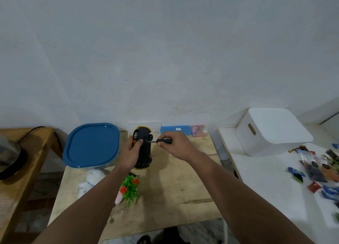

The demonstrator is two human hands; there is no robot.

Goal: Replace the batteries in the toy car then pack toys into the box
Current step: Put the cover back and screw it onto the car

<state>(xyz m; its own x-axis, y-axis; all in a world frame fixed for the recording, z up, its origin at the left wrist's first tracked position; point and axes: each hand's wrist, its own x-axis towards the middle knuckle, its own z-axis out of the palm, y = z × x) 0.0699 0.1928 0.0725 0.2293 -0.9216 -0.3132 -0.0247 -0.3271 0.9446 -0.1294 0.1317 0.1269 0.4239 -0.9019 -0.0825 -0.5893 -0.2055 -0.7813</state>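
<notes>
My left hand (131,152) grips a yellow toy car (144,148) turned on its side, its black underside and wheels facing right. My right hand (176,143) holds a small black-handled screwdriver (164,141), its metal tip touching the car's underside near the upper end. A box with a blue lid (91,145) stands left of the car on the wooden table (174,188). A white plush toy (90,181) and a green plastic plant toy with red flowers (130,187) lie on the table below my left arm.
A blue case (175,130) and a pink packet (199,131) lie by the wall. A white bin (271,132) sits on the white table at the right, with several snack packets (315,168). A dark appliance (9,157) stands on the left wooden bench.
</notes>
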